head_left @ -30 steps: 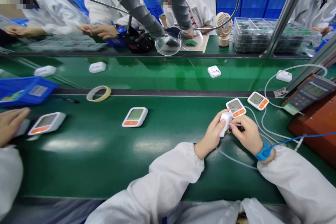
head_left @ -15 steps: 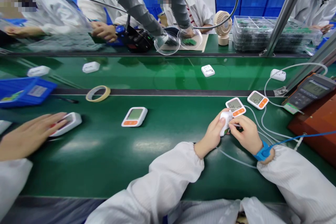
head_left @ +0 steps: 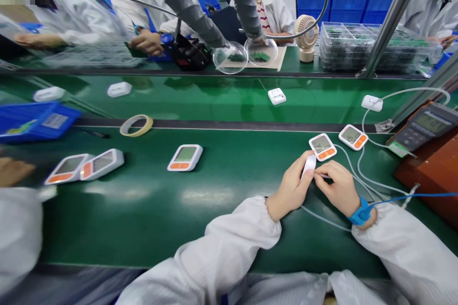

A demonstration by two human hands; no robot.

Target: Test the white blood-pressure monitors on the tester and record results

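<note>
My left hand [head_left: 292, 182] is closed around a small white electronic monitor [head_left: 309, 166], tilted so that its narrow side shows. Close against it, my right hand [head_left: 338, 186] pinches a thin pale tube [head_left: 325, 176]; the fingers hide whether its tip is inside the monitor. Just beyond my hands lie a white monitor with orange buttons [head_left: 323, 147] and a second such monitor [head_left: 353, 137], both with digits on their screens. A blue wrist strap [head_left: 360, 212] with a cord is on my right wrist.
A digital meter [head_left: 425, 126] with tubing rests on a red-brown box [head_left: 429, 171] at right. Leftward lie a single monitor [head_left: 185, 157], two touching monitors [head_left: 102, 164], a tape roll [head_left: 136, 126], a blue bin [head_left: 39, 119] and a co-worker's blurred hand [head_left: 14, 171]. White units line the green belt [head_left: 214, 100].
The monitor in my left hand has turned to show its side. A co-worker's hand slid another monitor rightward, let go and drew back left. White units on the belt have shifted left.
</note>
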